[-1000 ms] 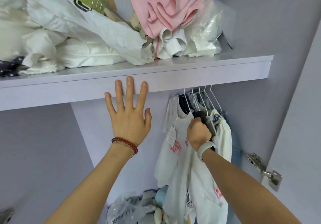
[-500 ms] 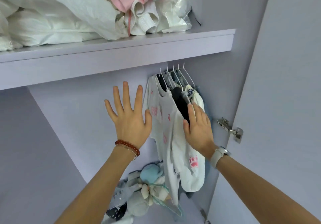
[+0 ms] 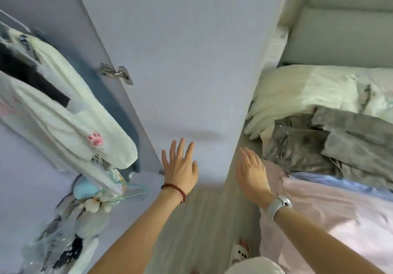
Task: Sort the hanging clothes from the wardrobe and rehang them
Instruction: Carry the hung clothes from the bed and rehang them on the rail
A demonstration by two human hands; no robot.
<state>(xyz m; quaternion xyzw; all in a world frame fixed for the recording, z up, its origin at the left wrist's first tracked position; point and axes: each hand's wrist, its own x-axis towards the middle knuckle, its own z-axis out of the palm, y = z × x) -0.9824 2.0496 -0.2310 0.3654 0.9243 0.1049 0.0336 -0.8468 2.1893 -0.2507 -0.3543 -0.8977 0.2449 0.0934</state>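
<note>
Lilac board makes up the open wardrobe door (image 3: pixel 180 61), smooth and matte, with a metal hinge (image 3: pixel 116 74) at its inner edge. Left of the door, the hanging clothes (image 3: pixel 70 112) droop in a soft bunch: a cream sweatshirt with a pink paw print, a black garment and a blue one behind. Neither hand touches them. Before the door's lower part the left hand (image 3: pixel 180 168) is raised, its fingers (image 3: pixel 179 148) straight and spread, holding nothing; a red bead bracelet (image 3: pixel 174 190) rings the wrist. Just right of the door's edge, the right hand (image 3: pixel 252 172) is flat and empty, wearing a white watch (image 3: pixel 277 204). Right of the door lies a bed (image 3: pixel 340 220) with pink sheeting, crumpled grey clothes (image 3: pixel 331 144) and a cream pillow (image 3: pixel 297 88). Below the hanging clothes sits a blurred heap of soft toys and bags (image 3: pixel 80 210).
</note>
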